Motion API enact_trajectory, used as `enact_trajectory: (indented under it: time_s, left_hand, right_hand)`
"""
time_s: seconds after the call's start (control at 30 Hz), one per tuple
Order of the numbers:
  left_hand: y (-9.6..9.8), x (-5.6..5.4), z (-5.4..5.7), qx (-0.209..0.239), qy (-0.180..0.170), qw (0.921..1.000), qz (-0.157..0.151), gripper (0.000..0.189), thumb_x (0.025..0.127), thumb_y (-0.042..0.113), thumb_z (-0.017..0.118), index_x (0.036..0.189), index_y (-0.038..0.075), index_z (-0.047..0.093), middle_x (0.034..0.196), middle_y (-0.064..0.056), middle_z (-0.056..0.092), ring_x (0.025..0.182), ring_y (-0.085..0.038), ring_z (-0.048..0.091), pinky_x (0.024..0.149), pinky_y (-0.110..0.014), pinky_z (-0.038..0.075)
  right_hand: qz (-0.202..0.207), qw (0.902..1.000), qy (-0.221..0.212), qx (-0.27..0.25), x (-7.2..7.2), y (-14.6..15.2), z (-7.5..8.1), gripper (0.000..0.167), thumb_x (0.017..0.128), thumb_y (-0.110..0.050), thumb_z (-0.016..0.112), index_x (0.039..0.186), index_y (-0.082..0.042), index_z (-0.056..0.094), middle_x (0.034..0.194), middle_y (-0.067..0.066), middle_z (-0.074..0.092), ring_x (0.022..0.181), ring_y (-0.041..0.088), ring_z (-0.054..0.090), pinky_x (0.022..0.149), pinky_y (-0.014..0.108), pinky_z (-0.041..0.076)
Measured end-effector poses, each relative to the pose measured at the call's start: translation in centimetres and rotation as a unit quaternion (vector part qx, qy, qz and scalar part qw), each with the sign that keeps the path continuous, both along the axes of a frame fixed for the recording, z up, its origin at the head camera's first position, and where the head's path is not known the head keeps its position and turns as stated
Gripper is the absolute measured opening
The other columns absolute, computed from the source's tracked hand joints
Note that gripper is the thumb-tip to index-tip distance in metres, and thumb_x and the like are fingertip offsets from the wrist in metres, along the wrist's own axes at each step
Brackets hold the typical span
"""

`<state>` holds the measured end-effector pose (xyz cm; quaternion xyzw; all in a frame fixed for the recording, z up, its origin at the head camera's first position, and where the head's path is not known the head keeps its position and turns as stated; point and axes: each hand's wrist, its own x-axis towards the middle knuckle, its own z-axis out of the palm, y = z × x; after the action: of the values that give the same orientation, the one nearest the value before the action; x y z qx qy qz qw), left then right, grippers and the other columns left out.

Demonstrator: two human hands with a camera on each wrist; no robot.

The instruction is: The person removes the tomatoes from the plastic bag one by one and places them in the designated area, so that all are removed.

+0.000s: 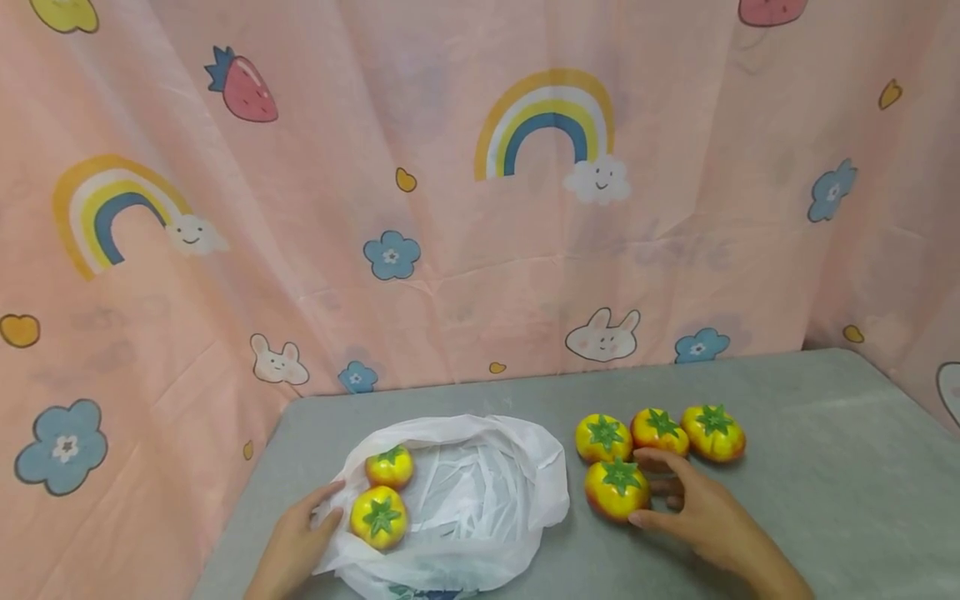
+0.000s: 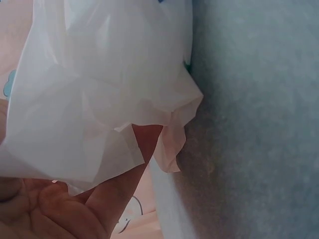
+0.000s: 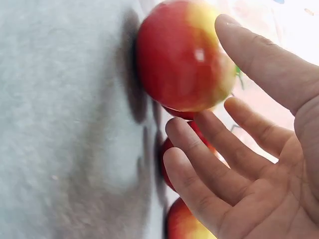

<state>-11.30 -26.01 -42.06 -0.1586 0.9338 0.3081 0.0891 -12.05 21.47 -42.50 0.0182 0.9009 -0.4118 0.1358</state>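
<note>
A white plastic bag (image 1: pixel 510 560) lies with its mouth spread wide on the grey table. Two yellow-red tomatoes with green star-shaped tops, a rear one (image 1: pixel 389 467) and a front one (image 1: pixel 378 517), sit inside its left part. My left hand (image 1: pixel 298 533) holds the bag's left rim between thumb and fingers; the white film (image 2: pixel 75 99) covers part of that hand in the left wrist view. My right hand (image 1: pixel 693 504) is at the right side of the nearest loose tomato (image 1: pixel 617 492), thumb and fingers spread around it. That tomato (image 3: pixel 179 57) shows its red underside in the right wrist view.
Behind the nearest loose tomato stand three more in a row: a left one (image 1: pixel 602 437), a middle one (image 1: pixel 660 432) and a right one (image 1: pixel 713 433). The grey table (image 1: pixel 840 467) meets a pink printed curtain (image 1: pixel 465 317) at its back and sides.
</note>
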Motion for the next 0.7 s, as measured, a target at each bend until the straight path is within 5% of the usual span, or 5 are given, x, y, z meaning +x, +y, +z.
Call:
enact_trajectory:
  time_s: [0.43,0.7]
  left_hand:
    - [-0.3,0.2,0.2,0.001,0.008,0.9999,-0.009,0.050,0.097,0.024,0.061,0.144,0.011,0.052,0.150,-0.029,0.043,0.137,-0.053,0.039,0.109,-0.070,0.034]
    - [-0.4,0.4,0.6,-0.009,0.028,0.9994,-0.017,0.050,0.094,0.023,0.064,0.142,0.010,0.054,0.148,-0.028,0.047,0.136,-0.052,0.042,0.109,-0.068,0.036]
  right_hand:
    - [0.028,0.9932,0.097,0.059,0.0,-1.9,4.7,0.083,0.073,-0.053,0.082,0.142,-0.018,0.051,0.141,0.015,0.058,0.123,0.036,0.058,0.101,0.059,0.050]
    - [0.099,0.9811,0.165,0.019,-1.1,-5.1,7.7,0.068,0.081,-0.052,0.077,0.138,-0.021,0.056,0.136,0.006,0.062,0.121,0.031,0.060,0.098,0.057,0.053]
